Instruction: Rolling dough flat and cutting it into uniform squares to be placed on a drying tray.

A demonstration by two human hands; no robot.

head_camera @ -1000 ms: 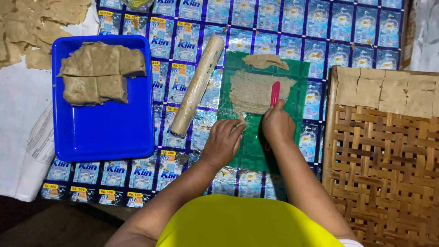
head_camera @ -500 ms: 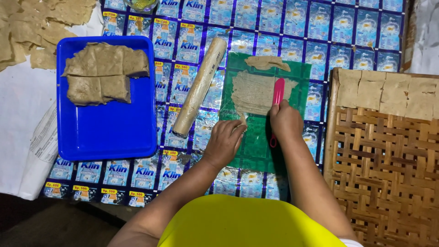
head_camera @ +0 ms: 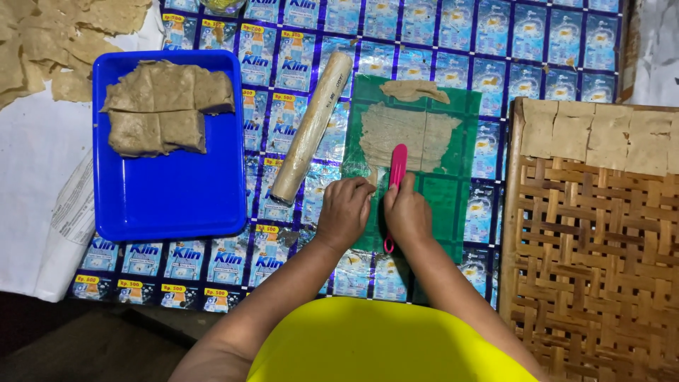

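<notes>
Blue tray [head_camera: 170,205] with dough blocks [head_camera: 164,106] is seen at left; rolling pin [head_camera: 311,127] beside it. Left hand [head_camera: 344,212] is pressed loosely curled on green sheet [head_camera: 445,205]. Right hand [head_camera: 408,212] is closed around pink tool [head_camera: 397,170], tip on flattened dough [head_camera: 403,131]. Woven tray [head_camera: 587,269] at right.

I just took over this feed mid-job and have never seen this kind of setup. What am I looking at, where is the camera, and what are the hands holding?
There is no machine here: a person works with two bare hands, and one camera on their head looks straight down. The right hand grips a pink knife-like tool whose tip lies on a thin flattened dough sheet on a green mat. The left hand presses on the mat's edge beside it and holds nothing. Next to the mat lies a rolling pin. Further left, a blue tray carries folded dough slabs. On the right, a woven bamboo rack holds cut dough squares along its far edge.
</notes>
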